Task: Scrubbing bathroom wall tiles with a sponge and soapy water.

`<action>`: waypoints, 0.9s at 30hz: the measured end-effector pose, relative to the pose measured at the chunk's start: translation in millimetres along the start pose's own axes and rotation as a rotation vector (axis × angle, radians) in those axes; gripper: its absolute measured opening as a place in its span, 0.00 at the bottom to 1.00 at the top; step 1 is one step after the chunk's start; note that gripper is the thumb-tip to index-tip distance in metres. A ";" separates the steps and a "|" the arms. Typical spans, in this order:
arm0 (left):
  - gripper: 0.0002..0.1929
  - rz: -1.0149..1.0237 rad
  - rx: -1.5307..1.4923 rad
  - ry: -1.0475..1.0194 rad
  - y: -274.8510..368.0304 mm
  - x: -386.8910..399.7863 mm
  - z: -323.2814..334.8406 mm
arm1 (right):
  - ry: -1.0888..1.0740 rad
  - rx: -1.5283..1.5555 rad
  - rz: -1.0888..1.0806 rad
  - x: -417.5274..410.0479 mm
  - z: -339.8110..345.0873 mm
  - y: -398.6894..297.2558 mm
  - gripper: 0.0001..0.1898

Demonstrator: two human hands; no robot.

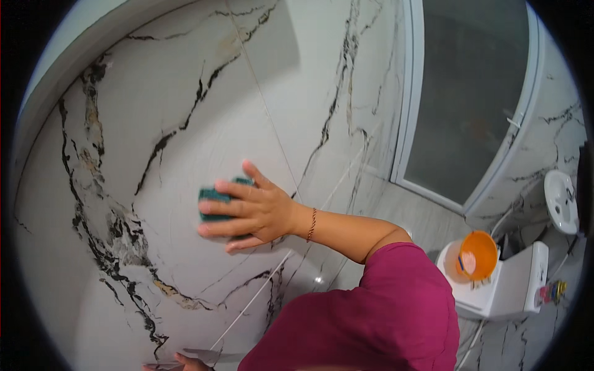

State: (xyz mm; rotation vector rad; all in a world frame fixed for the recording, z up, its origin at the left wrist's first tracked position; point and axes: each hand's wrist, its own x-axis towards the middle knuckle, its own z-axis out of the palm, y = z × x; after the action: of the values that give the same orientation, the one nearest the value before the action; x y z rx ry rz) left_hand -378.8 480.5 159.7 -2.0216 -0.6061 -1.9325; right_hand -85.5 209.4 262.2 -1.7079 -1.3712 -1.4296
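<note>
My right hand (248,213) presses a green scouring sponge (213,197) flat against a white marble-patterned wall (185,259). Its fingers are spread over the sponge, so the middle of the sponge is hidden. A thin braided bracelet circles that wrist. At the lower picture edge, only part of my left hand (190,362) shows close to the wall, with its thumb apart from the other visible fingers. Most of this hand is cut off, and whether it holds anything cannot be made out.
An orange bucket (485,255) stands on the closed lid of a white toilet (515,285). Beyond are a small washbasin (557,204) and a frosted glass door (473,92) in a pale frame. A colourful container (557,291) sits by the tank.
</note>
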 end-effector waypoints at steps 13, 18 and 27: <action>0.38 0.224 -0.037 -0.026 -29.8 -9.4 20.2 | 0.222 -0.003 0.966 -188.2 77.2 -78.6 0.39; 0.39 0.196 -0.027 -0.075 -45.6 -11.8 20.3 | 0.254 -0.078 1.118 -249.9 84.2 -69.3 0.39; 0.40 0.174 0.002 -0.122 -33.0 -7.9 15.8 | 0.206 0.015 0.787 -176.0 79.0 -107.4 0.39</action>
State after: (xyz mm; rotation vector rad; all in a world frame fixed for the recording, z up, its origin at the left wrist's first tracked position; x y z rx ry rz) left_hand -381.0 516.0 148.0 -2.1263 -0.4423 -1.7197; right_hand -139.5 251.3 52.2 -1.7395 -0.4879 -1.0771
